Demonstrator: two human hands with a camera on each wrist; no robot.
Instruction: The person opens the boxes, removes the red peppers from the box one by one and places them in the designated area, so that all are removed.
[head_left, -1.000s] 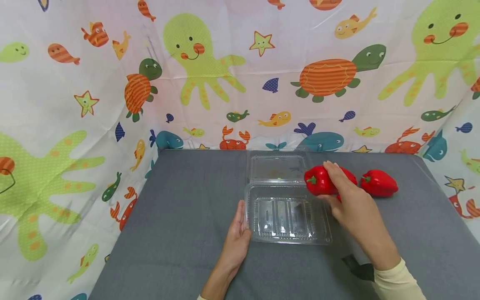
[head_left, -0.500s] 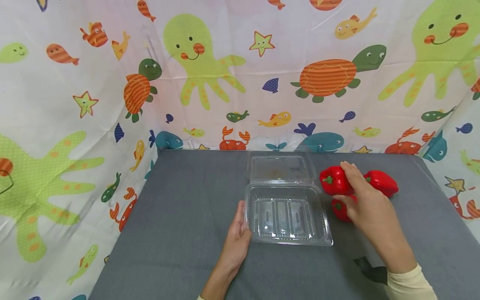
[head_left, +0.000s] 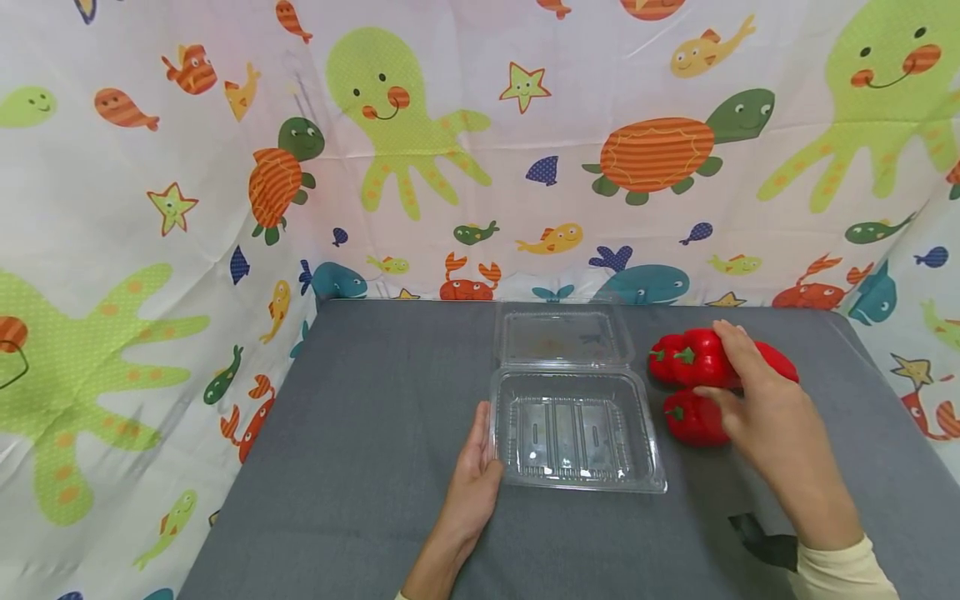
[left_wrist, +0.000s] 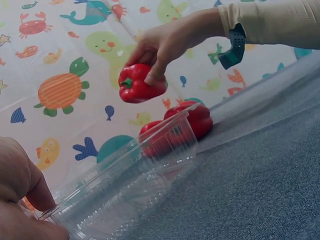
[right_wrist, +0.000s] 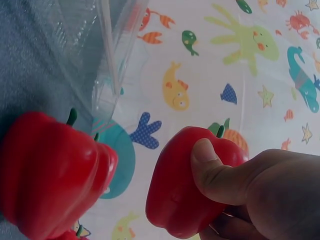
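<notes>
My right hand grips a red bell pepper with a green stem, thumb on one side and fingers on the other. The left wrist view shows that bell pepper held up above the others. Below and around it are more red bell peppers: one in front, one behind to the left, and one to the right, partly hidden by the hand. My left hand pinches the left rim of a clear plastic clamshell container. Its lid lies folded back, and its base holds nothing.
The container and peppers are on a grey cloth-covered table. A white curtain printed with sea animals stands behind and at both sides. A dark band is around the right wrist.
My right hand has moved right with the bell pepper, from beside the container's lid to above the other peppers. The front pepper has come into view. My left hand stays at the rim.
</notes>
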